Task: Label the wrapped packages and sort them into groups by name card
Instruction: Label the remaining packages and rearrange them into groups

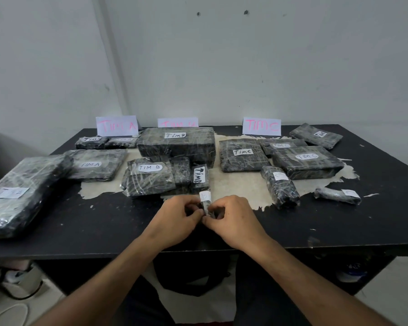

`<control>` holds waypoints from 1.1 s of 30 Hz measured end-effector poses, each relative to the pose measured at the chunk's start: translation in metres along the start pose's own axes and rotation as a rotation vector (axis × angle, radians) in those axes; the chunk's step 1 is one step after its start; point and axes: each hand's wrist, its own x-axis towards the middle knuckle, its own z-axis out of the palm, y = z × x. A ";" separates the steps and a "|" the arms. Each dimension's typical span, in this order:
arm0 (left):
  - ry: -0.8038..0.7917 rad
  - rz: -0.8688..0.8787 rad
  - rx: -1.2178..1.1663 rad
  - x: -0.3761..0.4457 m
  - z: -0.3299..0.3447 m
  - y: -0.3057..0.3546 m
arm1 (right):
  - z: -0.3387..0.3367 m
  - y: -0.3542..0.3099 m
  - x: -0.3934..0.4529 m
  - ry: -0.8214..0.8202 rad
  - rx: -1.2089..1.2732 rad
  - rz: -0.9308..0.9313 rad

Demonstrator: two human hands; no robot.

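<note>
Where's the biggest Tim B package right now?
Head view: the biggest TIM B package sits centre-back on the table, just before the middle name card.

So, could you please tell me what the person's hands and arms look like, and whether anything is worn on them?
Both forearms are bare as far as the picture shows: no sleeves in view. The left hand and right hand wear no gloves, and no rings, watch or wristbands are visible.
</note>
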 end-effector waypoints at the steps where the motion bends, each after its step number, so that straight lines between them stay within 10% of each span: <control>1: 0.002 0.015 -0.009 0.001 -0.001 -0.002 | 0.002 -0.003 0.001 0.003 -0.014 0.005; 8: -0.134 0.034 -0.090 0.017 0.014 0.005 | -0.007 0.009 0.004 0.079 -0.091 0.127; 17: 0.166 0.043 0.485 0.027 0.013 0.010 | -0.003 0.018 0.052 0.035 -0.024 0.084; 33: 0.210 0.045 0.519 0.029 0.022 0.001 | 0.006 0.030 0.081 0.035 0.017 0.085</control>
